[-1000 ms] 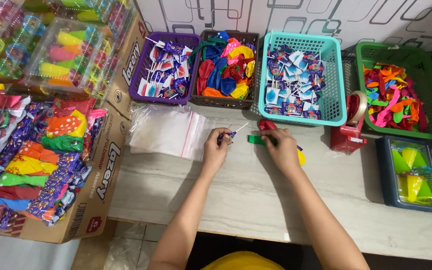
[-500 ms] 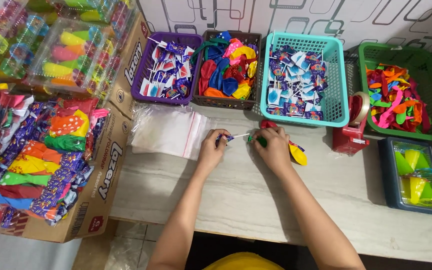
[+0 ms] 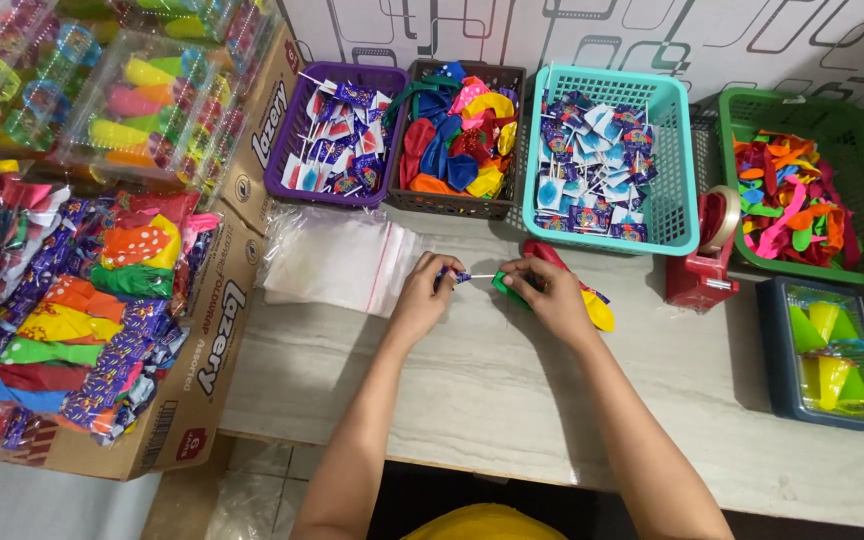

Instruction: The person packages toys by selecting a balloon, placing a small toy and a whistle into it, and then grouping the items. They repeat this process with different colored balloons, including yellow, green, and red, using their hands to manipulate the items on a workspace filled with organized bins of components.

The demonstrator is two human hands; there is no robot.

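At the middle of the pale table, the left hand pinched the wrapped end of a small lollipop while the right hand gripped its white stick together with green, red and yellow balloons. Just left of the hands lay a stack of clear zip bags. Behind them stood a purple basket, a brown basket and a teal basket, with a red tape dispenser to the right. Compared with half a second before, both hands had barely shifted and the yellow balloon lay much the same
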